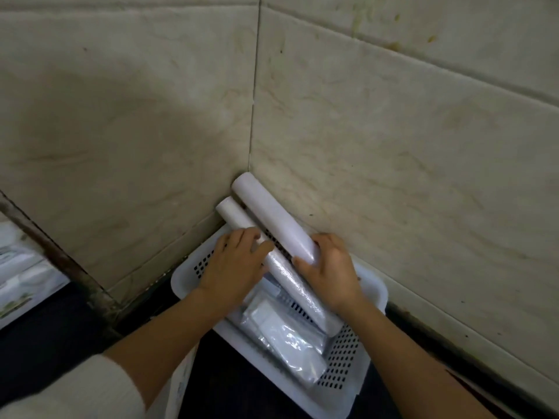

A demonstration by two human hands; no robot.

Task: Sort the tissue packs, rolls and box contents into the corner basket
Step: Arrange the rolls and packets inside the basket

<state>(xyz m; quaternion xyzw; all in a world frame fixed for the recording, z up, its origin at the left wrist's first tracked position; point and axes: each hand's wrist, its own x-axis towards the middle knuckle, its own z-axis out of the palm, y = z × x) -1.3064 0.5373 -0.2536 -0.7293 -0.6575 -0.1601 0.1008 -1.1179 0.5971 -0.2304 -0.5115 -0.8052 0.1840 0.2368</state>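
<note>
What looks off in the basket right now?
Both long rolls, the upper roll and lower roll, are too long for the white basket: they lie diagonally, far ends poking over its rim into the wall corner. Nothing spilled or torn.

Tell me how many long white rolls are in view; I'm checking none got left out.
2. The thicker roll leans into the wall corner, held at its near end by the right hand. The thinner roll lies beside it across the white basket, under the left hand. Others may be hidden.
</note>
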